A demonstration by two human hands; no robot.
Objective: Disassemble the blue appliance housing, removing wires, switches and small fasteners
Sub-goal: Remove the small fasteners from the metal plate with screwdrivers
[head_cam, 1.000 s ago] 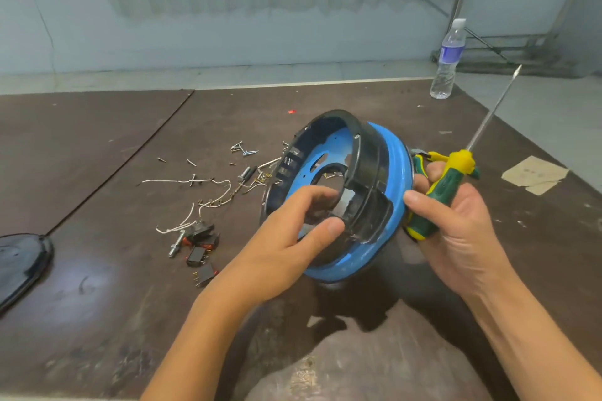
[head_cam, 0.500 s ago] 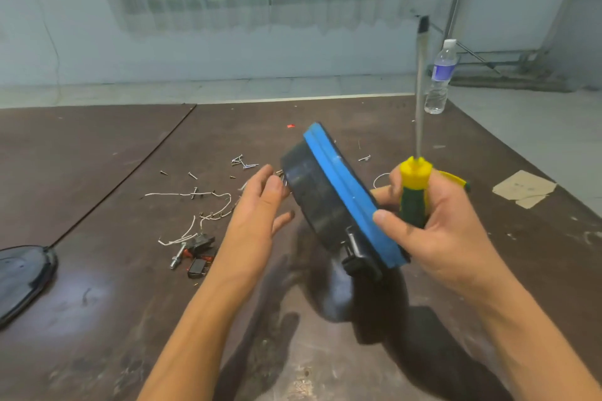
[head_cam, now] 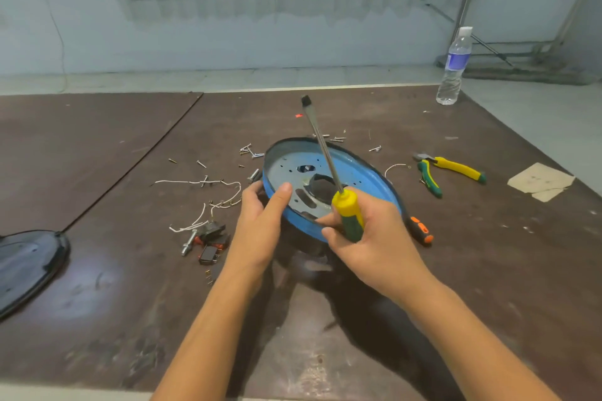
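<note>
The blue appliance housing (head_cam: 365,172), a round shell with a grey perforated face turned up, lies tilted over the brown table. My left hand (head_cam: 260,221) grips its near-left rim, thumb on the face. My right hand (head_cam: 368,238) holds its near edge and grips a yellow-and-green screwdriver (head_cam: 348,215), the shaft pointing up and away over the housing. Removed white wires (head_cam: 208,192), black switches (head_cam: 211,241) and loose screws (head_cam: 250,151) lie on the table to the left.
Yellow-green pliers (head_cam: 446,172) lie to the right, an orange-black tool handle (head_cam: 420,229) beside the housing. A water bottle (head_cam: 454,68) stands at the far right corner. A dark glossy cover (head_cam: 26,267) sits at the left edge, a cardboard scrap (head_cam: 540,181) at the right.
The housing has been turned from standing on edge to lying face up and lower. My left hand has taken hold of its rim. The screwdriver shaft tilted from upright toward the left.
</note>
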